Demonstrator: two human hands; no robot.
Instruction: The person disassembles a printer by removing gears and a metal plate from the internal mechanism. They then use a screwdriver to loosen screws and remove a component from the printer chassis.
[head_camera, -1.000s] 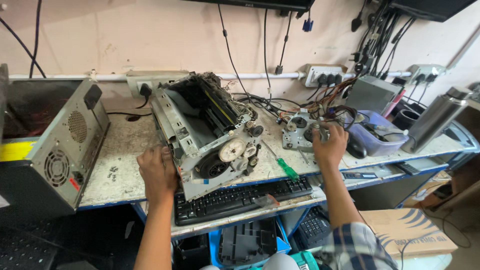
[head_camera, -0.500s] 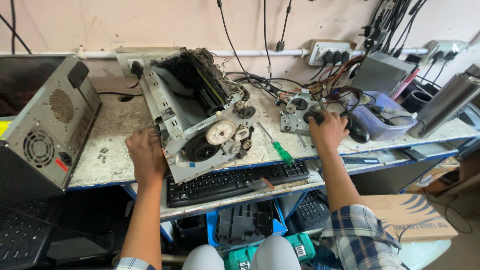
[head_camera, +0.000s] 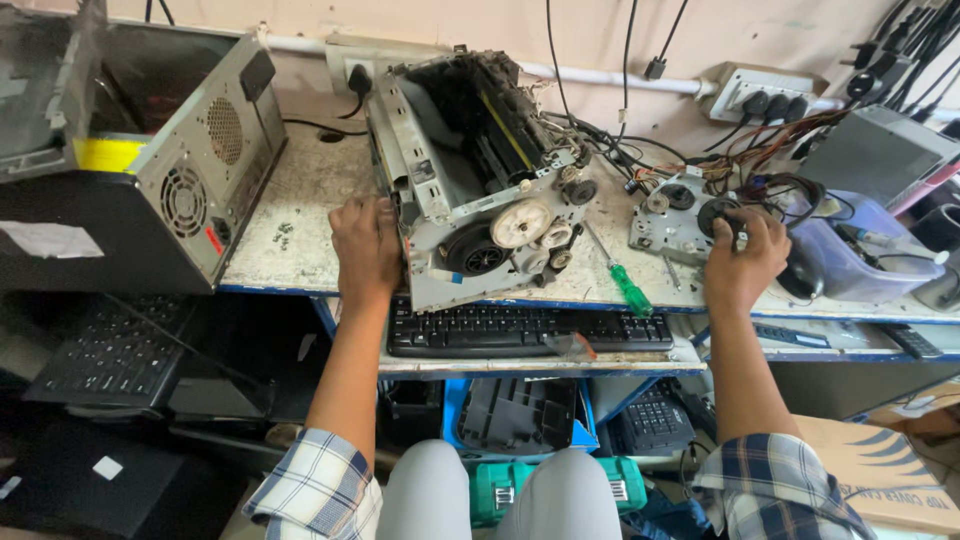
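A stripped printer chassis (head_camera: 470, 170) with bare metal sides and white and black gears stands tilted on the worn bench (head_camera: 300, 200). My left hand (head_camera: 366, 245) rests against its left front corner, fingers curled on the frame. My right hand (head_camera: 745, 258) grips a black round gear (head_camera: 718, 215) on a separate grey gear plate (head_camera: 675, 215) to the right of the chassis. A green-handled screwdriver (head_camera: 626, 285) lies on the bench between the two hands.
An open computer case (head_camera: 150, 170) stands at the left. A black keyboard (head_camera: 530, 328) sits on a tray under the bench edge. Tangled cables (head_camera: 760, 150), power strips (head_camera: 760, 92), a blue plastic tub (head_camera: 850, 250) and a grey box (head_camera: 880, 155) crowd the right. Small screws (head_camera: 283, 235) lie near the left hand.
The view has shifted, so the bench sits further right in frame. Both hands stay where they were, left on the chassis corner, right on the gear plate.
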